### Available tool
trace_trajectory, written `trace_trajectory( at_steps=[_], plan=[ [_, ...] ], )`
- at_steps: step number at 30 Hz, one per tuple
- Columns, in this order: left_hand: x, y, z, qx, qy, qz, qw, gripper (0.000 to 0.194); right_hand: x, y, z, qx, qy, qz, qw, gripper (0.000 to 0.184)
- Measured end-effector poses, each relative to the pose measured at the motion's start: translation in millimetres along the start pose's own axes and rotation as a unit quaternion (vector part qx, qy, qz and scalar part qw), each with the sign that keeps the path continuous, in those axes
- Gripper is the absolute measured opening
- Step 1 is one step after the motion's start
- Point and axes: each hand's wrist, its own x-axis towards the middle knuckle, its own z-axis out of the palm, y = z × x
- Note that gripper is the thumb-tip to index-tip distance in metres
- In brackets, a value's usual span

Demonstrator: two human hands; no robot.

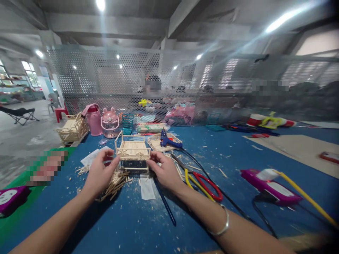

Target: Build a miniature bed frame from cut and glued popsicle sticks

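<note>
A small wooden-stick frame [133, 147], with a slatted deck, corner posts and rails, is raised a little over the blue table. My left hand [102, 167] closes on its near left corner, thumb pointing at the frame. At the near right corner, my right hand [165, 169] pinches it between thumb and fingers. Below my left hand lies a heap of loose wooden sticks [115, 185]. Behind my right hand, a blue glue gun [169, 141] rests on another stick panel [156, 144]. Scissors with red and yellow handles [208, 185] lie beside my right forearm.
A blue rod [166, 206] and a paper slip [147, 188] lie in front. Purple power strip [270, 187] and cables occupy the right. A pink bottle [94, 120], a clear pink jug [110, 124] and a finished-looking stick piece [72, 128] stand back left. Perforated metal screen [106, 77] runs behind.
</note>
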Motion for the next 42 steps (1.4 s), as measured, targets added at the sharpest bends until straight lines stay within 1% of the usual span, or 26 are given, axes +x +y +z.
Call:
trace_trajectory(
  at_steps=[1,3,6,7,9,10,12,14,18,20,22,28,29,31,32,33,34,36,37,39,40,42],
  plan=[
    [2.0,-3.3,1.9,-0.015,-0.038,-0.009,0.999,0.03,0.9,1.0,-0.8,-0.002,0.007,-0.003,1.0,0.007],
    [4.4,-8.0,5.1,-0.04,-0.084,-0.011,0.996,0.028,4.1,4.8,-2.7,-0.007,0.016,-0.003,1.0,0.009],
    [3.8,-10.0,6.2,-0.043,-0.104,-0.006,0.994,0.033,11.5,14.2,-5.2,0.009,0.013,0.009,1.0,0.011],
    [2.6,-9.7,5.7,-0.017,-0.105,-0.001,0.994,0.034,13.9,17.5,-5.7,0.023,0.013,0.015,1.0,0.013],
    [-1.0,-8.3,4.1,0.081,-0.107,0.029,0.991,0.03,17.7,22.8,-6.0,0.052,0.012,0.023,0.998,0.015],
    [-2.9,-7.6,3.4,0.141,-0.115,0.052,0.982,0.028,18.9,24.3,-5.9,0.062,0.01,0.026,0.998,0.016],
    [-6.4,-6.8,3.5,0.238,-0.147,0.098,0.955,0.025,20.0,25.5,-5.6,0.072,0.009,0.029,0.997,0.016],
    [-8.2,-7.5,5.7,0.277,-0.18,0.127,0.935,0.026,20.3,25.1,-5.4,0.078,0.018,0.03,0.996,0.016],
    [-6.8,-11.8,10.7,0.269,-0.216,0.145,0.927,0.03,21.6,24.8,-4.7,0.094,0.027,0.04,0.994,0.016],
    [-4.9,-13.8,10.4,0.252,-0.243,0.137,0.927,0.026,22.6,25.4,-3.8,0.097,0.033,0.048,0.994,0.016],
    [-2.8,-15.4,7.1,0.243,-0.265,0.127,0.924,0.026,23.1,25.7,-2.8,0.096,0.039,0.055,0.993,0.017],
    [1.0,-15.7,-14.7,0.293,-0.285,0.101,0.907,0.022,18.9,20.2,-1.2,0.091,0.027,0.063,0.993,0.016],
    [0.1,-13.7,-17.6,0.302,-0.277,0.1,0.907,0.022,17.7,18.4,-1.0,0.088,0.022,0.066,0.994,0.015],
    [-3.5,-7.4,-19.8,0.32,-0.24,0.101,0.911,0.021,15.6,15.2,-0.3,0.078,0.009,0.073,0.994,0.013],
    [-6.1,-3.7,-18.7,0.328,-0.218,0.105,0.913,0.02,14.7,14.1,0.2,0.07,0.003,0.075,0.995,0.012],
    [-9.1,-0.1,-16.3,0.332,-0.207,0.118,0.913,0.021,13.9,13.6,0.8,0.059,-0.001,0.077,0.995,0.011],
    [-12.1,3.0,-12.7,0.332,-0.209,0.142,0.909,0.021,13.3,13.7,1.5,0.049,-0.004,0.077,0.996,0.01],
    [-17.5,6.9,-3.7,0.311,-0.256,0.2,0.893,0.023,12.4,15.8,2.9,0.029,-0.011,0.077,0.997,0.009],
    [-19.6,7.5,0.6,0.303,-0.278,0.219,0.885,0.022,12.0,17.5,3.4,0.021,-0.016,0.077,0.997,0.009],
    [-22.2,6.9,6.8,0.302,-0.308,0.226,0.873,0.021,11.2,21.2,4.4,0.014,-0.029,0.08,0.996,0.008],
    [-22.8,6.5,8.5,0.306,-0.31,0.224,0.872,0.021,10.9,22.7,5.0,0.016,-0.036,0.081,0.996,0.007],
    [-22.5,8.0,9.4,0.311,-0.288,0.227,0.877,0.024,10.0,24.3,6.7,0.029,-0.048,0.083,0.995,0.008]
  ],
)
